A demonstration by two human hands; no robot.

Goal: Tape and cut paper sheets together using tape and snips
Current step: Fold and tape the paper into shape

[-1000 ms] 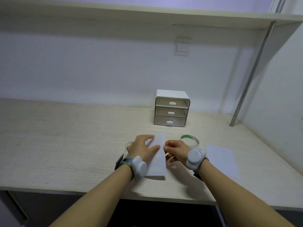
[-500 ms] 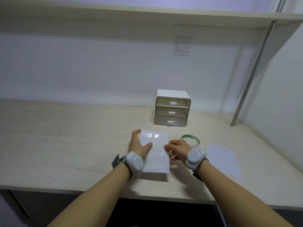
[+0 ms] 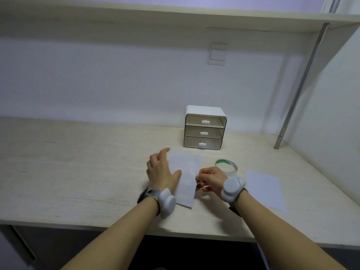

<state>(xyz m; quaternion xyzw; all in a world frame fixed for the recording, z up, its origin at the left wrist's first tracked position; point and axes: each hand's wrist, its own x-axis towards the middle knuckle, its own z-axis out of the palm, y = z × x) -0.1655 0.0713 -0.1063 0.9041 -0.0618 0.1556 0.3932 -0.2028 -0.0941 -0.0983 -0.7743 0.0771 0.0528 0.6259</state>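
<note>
A white paper sheet (image 3: 186, 176) is held between my two hands over the middle of the desk, tilted with its far end toward the drawer unit. My left hand (image 3: 161, 172) grips its left edge, thumb across the top of the sheet. My right hand (image 3: 211, 179) pinches the right edge with curled fingers. A roll of clear tape (image 3: 226, 167) with a green-printed core lies flat just beyond my right hand. A second white sheet (image 3: 265, 189) lies flat on the desk to the right. No snips are visible.
A small white three-drawer unit (image 3: 203, 131) stands behind the paper near the wall. A metal post (image 3: 300, 88) rises at the back right, beside the right wall. A shelf (image 3: 175, 16) runs overhead. The desk's front edge (image 3: 97, 227) is near my forearms.
The sheet was raised and faced toward me half a second ago; now it has tipped back down and looks narrower. My left fingers have spread along its left edge.
</note>
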